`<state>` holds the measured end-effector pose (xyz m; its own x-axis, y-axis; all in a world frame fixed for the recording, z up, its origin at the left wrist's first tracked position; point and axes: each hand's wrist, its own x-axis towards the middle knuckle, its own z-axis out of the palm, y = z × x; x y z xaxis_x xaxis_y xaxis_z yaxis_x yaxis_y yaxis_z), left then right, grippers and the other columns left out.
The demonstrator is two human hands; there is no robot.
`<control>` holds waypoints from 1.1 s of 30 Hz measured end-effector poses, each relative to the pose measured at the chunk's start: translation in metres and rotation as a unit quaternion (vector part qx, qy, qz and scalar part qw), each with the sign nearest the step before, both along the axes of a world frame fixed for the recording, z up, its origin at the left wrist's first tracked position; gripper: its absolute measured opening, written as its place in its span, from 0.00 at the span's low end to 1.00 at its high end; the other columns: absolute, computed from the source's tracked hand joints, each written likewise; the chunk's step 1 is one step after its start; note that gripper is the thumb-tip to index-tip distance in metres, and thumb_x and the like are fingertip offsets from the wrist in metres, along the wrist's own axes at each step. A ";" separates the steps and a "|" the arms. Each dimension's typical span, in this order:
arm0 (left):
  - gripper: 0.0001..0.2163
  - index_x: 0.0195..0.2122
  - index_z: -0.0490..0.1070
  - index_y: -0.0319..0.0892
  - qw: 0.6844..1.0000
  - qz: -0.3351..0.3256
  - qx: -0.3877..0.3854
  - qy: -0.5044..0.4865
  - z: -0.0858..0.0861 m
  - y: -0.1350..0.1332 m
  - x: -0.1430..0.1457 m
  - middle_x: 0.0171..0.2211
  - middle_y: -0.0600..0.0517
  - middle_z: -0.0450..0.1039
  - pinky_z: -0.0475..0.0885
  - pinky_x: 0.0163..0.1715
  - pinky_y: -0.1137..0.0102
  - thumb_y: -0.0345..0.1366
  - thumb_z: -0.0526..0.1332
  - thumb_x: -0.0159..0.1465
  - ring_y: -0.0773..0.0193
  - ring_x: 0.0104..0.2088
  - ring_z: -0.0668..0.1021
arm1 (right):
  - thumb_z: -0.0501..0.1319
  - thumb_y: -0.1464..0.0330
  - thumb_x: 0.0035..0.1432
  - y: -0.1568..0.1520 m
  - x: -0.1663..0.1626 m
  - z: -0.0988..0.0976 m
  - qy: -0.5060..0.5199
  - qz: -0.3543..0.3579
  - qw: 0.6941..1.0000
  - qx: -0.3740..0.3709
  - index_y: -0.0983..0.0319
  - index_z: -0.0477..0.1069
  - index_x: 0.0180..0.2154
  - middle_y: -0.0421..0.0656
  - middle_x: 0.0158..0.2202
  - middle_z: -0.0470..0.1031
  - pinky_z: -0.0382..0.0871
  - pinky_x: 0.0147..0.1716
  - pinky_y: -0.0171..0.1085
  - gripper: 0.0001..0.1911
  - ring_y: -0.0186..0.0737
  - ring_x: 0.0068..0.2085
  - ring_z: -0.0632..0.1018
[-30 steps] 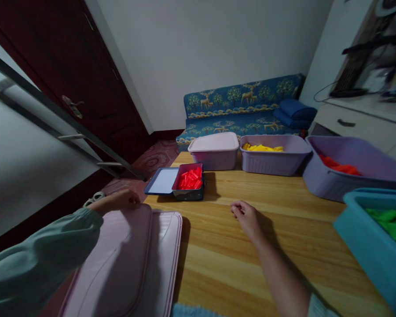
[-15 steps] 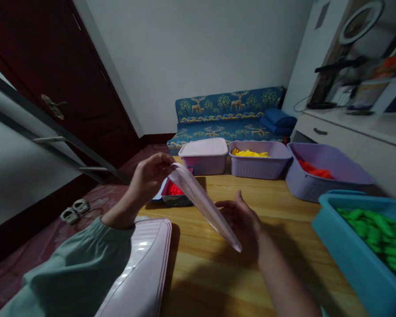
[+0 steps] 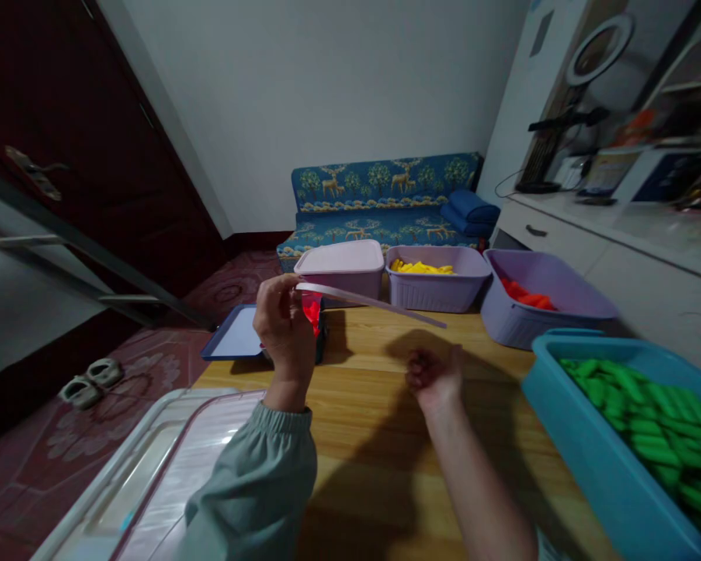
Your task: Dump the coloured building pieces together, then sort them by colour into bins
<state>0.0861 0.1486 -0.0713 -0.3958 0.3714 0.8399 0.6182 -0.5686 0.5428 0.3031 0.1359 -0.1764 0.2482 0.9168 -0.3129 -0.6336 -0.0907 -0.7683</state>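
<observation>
A pale pink plastic box lid (image 3: pixel 379 302) is held up over the table, seen nearly edge-on. My left hand (image 3: pixel 284 335) pinches its left end, while the other end sticks out to the right. Below and to the right of that free end is my right hand (image 3: pixel 435 378), with fingers loosely curled, thumb apart and nothing in it; it does not touch the lid. Behind my left hand, a dark box of red pieces (image 3: pixel 311 313) is partly hidden. Under my left forearm lie more clear pinkish lids (image 3: pixel 210 436).
On the wooden table (image 3: pixel 362 405), a lidded purple bin (image 3: pixel 342 257), a purple bin with yellow pieces (image 3: pixel 438 292) and one with red pieces (image 3: pixel 514 323) stand along the back. A teal bin (image 3: pixel 584 421) of green pieces is at right. A dark-rimmed tray (image 3: pixel 234 333) sits left.
The lid has gone from a steep slant to nearly level and edge-on. My right hand has moved away from it, its fingers more curled. The view has shifted, showing more of the tray.
</observation>
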 end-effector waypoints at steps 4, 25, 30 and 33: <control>0.11 0.37 0.70 0.43 0.999 -0.034 0.039 -0.010 -0.020 0.001 0.022 0.38 0.51 0.73 0.71 0.49 0.65 0.22 0.53 0.60 0.63 0.44 0.76 | 0.51 0.35 0.50 -0.009 0.003 0.030 0.045 0.012 0.996 0.076 0.62 0.70 0.30 0.49 0.29 0.79 0.50 0.12 0.30 0.36 0.30 0.16 0.64; 0.21 0.59 0.57 0.43 0.938 -0.165 -0.252 -0.172 -0.163 0.003 0.074 0.57 0.40 0.60 0.72 0.52 0.63 0.35 0.56 0.65 0.60 0.52 0.73 | 0.54 0.73 0.55 0.093 0.028 0.110 -0.089 -0.293 0.951 0.042 0.59 0.56 0.27 0.31 0.19 0.63 0.65 0.19 0.24 0.08 0.25 0.18 0.68; 0.21 0.58 0.58 0.42 0.926 -0.175 -0.277 -0.188 -0.166 0.006 0.070 0.56 0.40 0.59 0.74 0.49 0.64 0.33 0.56 0.63 0.62 0.46 0.77 | 0.51 0.79 0.54 0.160 0.050 0.114 -0.096 -0.312 0.944 -0.043 0.60 0.60 0.35 0.32 0.21 0.62 0.57 0.12 0.23 0.09 0.27 0.16 0.69; 0.21 0.58 0.59 0.42 0.928 -0.167 -0.277 -0.186 -0.166 0.007 0.070 0.55 0.41 0.59 0.74 0.48 0.66 0.33 0.56 0.63 0.63 0.46 0.78 | 0.53 0.81 0.50 0.177 0.057 0.104 -0.111 -0.308 0.942 -0.068 0.61 0.62 0.41 0.33 0.23 0.67 0.60 0.12 0.24 0.17 0.28 0.16 0.71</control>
